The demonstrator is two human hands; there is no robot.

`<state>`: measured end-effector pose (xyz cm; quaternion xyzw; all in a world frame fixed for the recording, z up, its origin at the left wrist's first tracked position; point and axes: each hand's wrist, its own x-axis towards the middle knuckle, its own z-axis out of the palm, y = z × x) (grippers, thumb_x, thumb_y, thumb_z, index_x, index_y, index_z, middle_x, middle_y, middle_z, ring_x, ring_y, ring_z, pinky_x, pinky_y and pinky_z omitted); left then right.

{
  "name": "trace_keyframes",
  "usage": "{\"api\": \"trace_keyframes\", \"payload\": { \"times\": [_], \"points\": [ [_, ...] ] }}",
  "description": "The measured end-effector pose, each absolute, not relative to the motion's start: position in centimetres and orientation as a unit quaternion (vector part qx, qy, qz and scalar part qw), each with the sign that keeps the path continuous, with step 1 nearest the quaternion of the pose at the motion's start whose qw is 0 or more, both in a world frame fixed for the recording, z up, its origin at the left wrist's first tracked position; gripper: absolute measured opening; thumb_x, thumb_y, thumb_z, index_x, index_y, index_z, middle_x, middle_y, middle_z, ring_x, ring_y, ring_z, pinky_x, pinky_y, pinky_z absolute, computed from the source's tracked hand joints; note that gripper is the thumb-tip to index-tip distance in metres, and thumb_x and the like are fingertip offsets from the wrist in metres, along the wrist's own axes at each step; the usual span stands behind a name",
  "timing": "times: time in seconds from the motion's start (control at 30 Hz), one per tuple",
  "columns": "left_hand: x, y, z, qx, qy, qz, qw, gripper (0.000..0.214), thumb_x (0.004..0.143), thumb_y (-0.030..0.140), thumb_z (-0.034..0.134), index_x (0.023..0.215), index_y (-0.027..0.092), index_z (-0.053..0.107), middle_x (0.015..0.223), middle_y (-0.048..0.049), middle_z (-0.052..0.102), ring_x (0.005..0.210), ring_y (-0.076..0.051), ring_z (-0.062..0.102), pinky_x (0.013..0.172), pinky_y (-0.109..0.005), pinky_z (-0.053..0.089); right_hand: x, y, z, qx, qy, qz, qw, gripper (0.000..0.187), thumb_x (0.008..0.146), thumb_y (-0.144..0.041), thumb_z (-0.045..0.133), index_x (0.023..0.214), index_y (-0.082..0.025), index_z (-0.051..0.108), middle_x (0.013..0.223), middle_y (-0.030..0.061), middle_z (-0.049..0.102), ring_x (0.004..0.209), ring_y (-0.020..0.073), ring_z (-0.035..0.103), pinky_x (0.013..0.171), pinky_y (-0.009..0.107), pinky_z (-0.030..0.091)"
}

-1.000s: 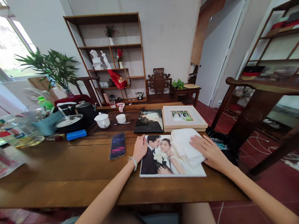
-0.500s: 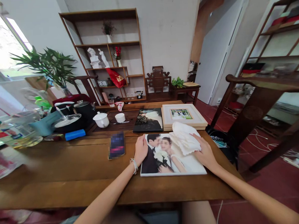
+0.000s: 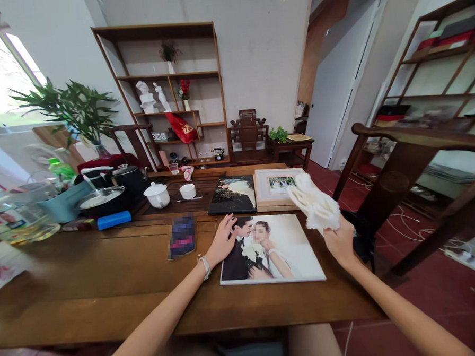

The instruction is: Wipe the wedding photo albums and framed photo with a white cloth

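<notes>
Two hands are seen at the counter (image 3: 107, 275). One photo (image 3: 291, 249), with two people pictured on it, is laid flat near the counter's front edge, between the hands. Its upper left edge is touched by the left hand (image 3: 222, 242), whose fingers are spread a little and closed on nothing. One white cloth (image 3: 317, 204) is pinched, bunched up, in the fingers of the right hand (image 3: 340, 241); it is held up by the photo's upper right corner.

Behind the photo, two more pictures are set side by side: one dark print (image 3: 228, 199) and one pale frame (image 3: 262, 186), which is partly hidden by the cloth. One phone (image 3: 182, 238) is placed left of the left hand, apart from the photo. Farther back, one lidded cup (image 3: 157, 196), one small bowl (image 3: 188, 191), one blue box (image 3: 114, 220), one pan (image 3: 101, 200) and one kettle (image 3: 129, 178) can be counted. On the shelf (image 3: 154, 31) against the wall, two white figures (image 3: 146, 98) and two vases (image 3: 170, 67) are displayed.
</notes>
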<state>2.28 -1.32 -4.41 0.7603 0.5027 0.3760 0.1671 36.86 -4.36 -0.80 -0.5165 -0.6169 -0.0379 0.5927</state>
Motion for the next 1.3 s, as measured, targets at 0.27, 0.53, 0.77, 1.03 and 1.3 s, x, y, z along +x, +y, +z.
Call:
{"api": "trace_keyframes", "payload": {
  "times": [0.27, 0.53, 0.77, 1.03, 1.3],
  "points": [
    [2.8, -4.7, -3.0, 0.790, 0.467, 0.357, 0.172, 0.044, 0.091, 0.030, 0.049, 0.134, 0.021, 0.048, 0.151, -0.0116, 0.037, 0.142, -0.024, 0.029, 0.117, -0.047, 0.024, 34.7, -5.1, -1.8, -0.474, -0.708, 0.012, 0.523, 0.049, 0.069, -0.012, 0.044, 0.114, -0.020, 0.063, 0.118, 0.0100, 0.066, 0.111, 0.0301, 0.060, 0.093, 0.046, 0.048],
    [3.4, -4.6, -3.0, 0.778, 0.471, 0.376, 0.179, 0.043, 0.090, 0.030, 0.050, 0.132, 0.019, 0.050, 0.149, -0.0133, 0.039, 0.139, -0.024, 0.036, 0.116, -0.044, 0.027, 33.7, -5.8, -2.6, -0.461, -0.741, 0.017, 0.488, 0.061, 0.066, -0.010, 0.044, 0.125, -0.022, 0.057, 0.122, 0.0084, 0.063, 0.117, 0.0296, 0.055, 0.099, 0.049, 0.045],
    [3.2, -4.3, -3.9, 0.779, 0.488, 0.340, 0.198, 0.057, 0.089, 0.037, 0.052, 0.140, 0.012, 0.041, 0.154, -0.0186, 0.030, 0.145, -0.028, 0.022, 0.118, -0.049, 0.019, 33.9, -5.6, -2.8, -0.460, -0.765, -0.004, 0.452, 0.061, 0.067, -0.010, 0.044, 0.126, -0.020, 0.056, 0.124, 0.0103, 0.062, 0.119, 0.0295, 0.053, 0.100, 0.049, 0.044],
    [3.1, -4.6, -3.7, 0.787, 0.451, 0.366, 0.208, 0.047, 0.091, 0.029, 0.047, 0.137, 0.020, 0.047, 0.147, -0.0127, 0.042, 0.140, -0.024, 0.034, 0.118, -0.046, 0.023, 33.4, -6.0, -2.0, -0.441, -0.822, -0.052, 0.356, 0.067, 0.065, -0.008, 0.048, 0.130, -0.021, 0.052, 0.123, 0.0101, 0.061, 0.121, 0.0316, 0.048, 0.099, 0.050, 0.040],
    [3.0, -4.6, -3.8, 0.797, 0.462, 0.330, 0.206, 0.050, 0.095, 0.038, 0.041, 0.141, 0.019, 0.042, 0.152, -0.0118, 0.036, 0.143, -0.025, 0.027, 0.118, -0.050, 0.021, 33.4, -5.6, -0.5, -0.447, -0.822, -0.068, 0.345, 0.051, 0.069, -0.012, 0.050, 0.118, -0.018, 0.060, 0.110, 0.0120, 0.062, 0.105, 0.0311, 0.055, 0.090, 0.046, 0.044]
  ]
}}
